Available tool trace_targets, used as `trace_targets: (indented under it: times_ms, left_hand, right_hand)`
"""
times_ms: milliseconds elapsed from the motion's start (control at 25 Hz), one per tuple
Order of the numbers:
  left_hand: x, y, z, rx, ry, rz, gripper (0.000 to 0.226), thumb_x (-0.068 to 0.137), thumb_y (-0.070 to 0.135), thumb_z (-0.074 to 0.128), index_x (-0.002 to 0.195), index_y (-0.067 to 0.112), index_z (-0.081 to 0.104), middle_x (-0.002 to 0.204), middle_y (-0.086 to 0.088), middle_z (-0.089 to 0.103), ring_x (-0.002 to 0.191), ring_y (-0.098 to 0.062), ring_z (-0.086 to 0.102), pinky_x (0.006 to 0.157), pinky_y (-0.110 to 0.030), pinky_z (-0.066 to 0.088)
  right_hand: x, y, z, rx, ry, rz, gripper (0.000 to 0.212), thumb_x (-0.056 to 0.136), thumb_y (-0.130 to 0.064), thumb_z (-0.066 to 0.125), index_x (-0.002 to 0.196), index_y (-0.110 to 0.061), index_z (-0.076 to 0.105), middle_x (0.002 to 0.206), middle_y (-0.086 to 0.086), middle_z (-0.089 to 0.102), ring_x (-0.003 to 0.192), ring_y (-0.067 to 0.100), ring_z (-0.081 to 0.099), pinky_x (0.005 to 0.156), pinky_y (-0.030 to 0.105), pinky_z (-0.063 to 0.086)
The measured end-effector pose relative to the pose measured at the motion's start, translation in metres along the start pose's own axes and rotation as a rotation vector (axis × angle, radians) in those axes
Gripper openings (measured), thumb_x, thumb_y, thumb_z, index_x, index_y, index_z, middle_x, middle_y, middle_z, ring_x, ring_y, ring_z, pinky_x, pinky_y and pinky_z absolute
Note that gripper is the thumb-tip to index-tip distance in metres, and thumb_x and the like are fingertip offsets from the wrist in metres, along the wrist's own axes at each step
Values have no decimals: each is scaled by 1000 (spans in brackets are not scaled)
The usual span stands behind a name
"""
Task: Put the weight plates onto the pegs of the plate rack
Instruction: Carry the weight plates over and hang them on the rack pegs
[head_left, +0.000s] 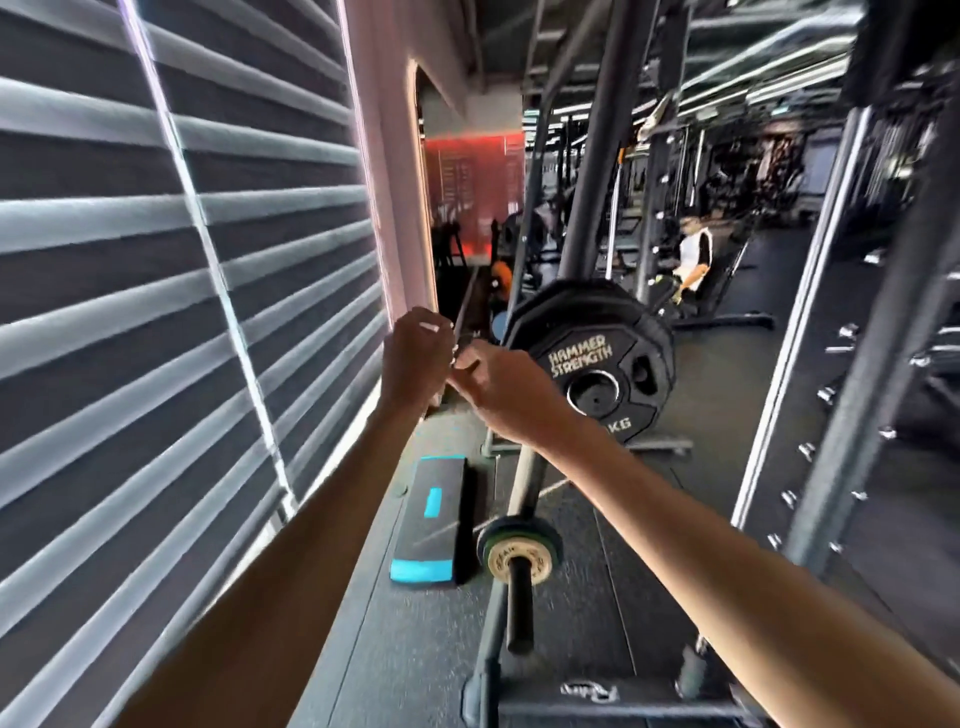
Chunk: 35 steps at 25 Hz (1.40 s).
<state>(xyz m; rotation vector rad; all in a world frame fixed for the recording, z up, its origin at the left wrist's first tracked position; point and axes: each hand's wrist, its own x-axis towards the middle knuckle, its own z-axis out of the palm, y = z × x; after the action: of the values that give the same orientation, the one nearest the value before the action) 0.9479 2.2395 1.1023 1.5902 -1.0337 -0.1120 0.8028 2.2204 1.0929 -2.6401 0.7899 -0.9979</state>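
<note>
The big black plate (592, 364) says HAMMER STRENGTH in gold letters, with KG lower down. It sits on a peg of the rack (597, 171). A small plate (519, 552) sits on a low peg near the floor, and its gold writing is too blurry to read. The floor (727, 374) is dark rubber, in a gym with striped blinds (156, 260). A black and blue step (434, 525) lies by the wall. The left hand (415, 353) and right hand (498, 384) are curled close together. I cannot tell what they hold.
</note>
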Motion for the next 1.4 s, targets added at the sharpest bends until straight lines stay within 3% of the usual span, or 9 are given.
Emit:
trace_targets:
  times_ms: [120,280,400,600,760,880,960,1160,1400]
  left_hand:
    - [-20,28,21,129,20,250,16,88,35,54,94,22,62,88,-5,74,84,-26,71,73,-39,57]
    - [-51,22,71,213,-118,385,60,90,59,42,132,16,50,126,-10,58,119,-25,52,98,-40,45]
    - [-46,22,87,234,-118,401,77,89,67,38,150,22,29,147,-13,37,137,-29,34,110,-48,35]
    - [-36,-4,100,222,-147,382,92,85,77,35,156,24,10,159,-13,20,148,-29,17,114,-59,27]
    - [-38,-19,113,139,-165,309,90,89,65,42,157,22,0,160,-15,14,149,-30,13,116,-57,25]
    - [-39,-19,120,78,-153,350,86,93,62,39,157,23,-4,160,-14,15,149,-29,15,116,-57,26]
    - [-38,-21,123,51,-139,346,86,93,61,40,156,24,-5,159,-13,16,147,-28,17,115,-57,28]
    - [-42,-21,128,26,-106,328,88,92,58,43,157,20,-2,155,-11,20,144,-26,20,114,-56,28]
    - [-34,-27,140,-5,-34,358,86,92,61,43,156,22,2,151,-9,26,142,-26,26,111,-57,33]
  right_hand:
    - [-17,19,-43,-37,168,8,44,95,-55,45,108,-16,62,94,8,74,90,29,70,75,42,55]
    - [-35,62,-65,-204,331,113,32,96,-37,56,118,-14,58,114,9,62,110,26,58,93,43,49]
    - [-45,89,-75,-307,472,189,40,94,-32,60,127,-11,52,127,14,50,123,29,46,103,45,42]
    - [-53,155,-62,-42,315,434,76,89,-52,60,146,-12,32,142,17,44,131,37,41,106,52,38]
    - [-61,173,-50,154,346,400,83,84,-60,57,146,-9,36,137,14,55,125,32,52,97,33,40]
    - [-61,186,-44,162,369,383,66,90,-34,68,144,-7,39,133,13,59,122,29,55,95,26,37]
    - [-63,194,-38,162,387,399,63,90,-26,69,143,-11,40,130,11,61,120,28,57,97,27,39]
    - [-65,201,-31,218,431,365,63,91,-39,63,142,-17,36,131,7,60,119,26,58,99,39,46]
    - [-66,199,-23,289,434,313,68,96,-35,58,152,-19,23,135,-7,54,117,7,54,99,24,43]
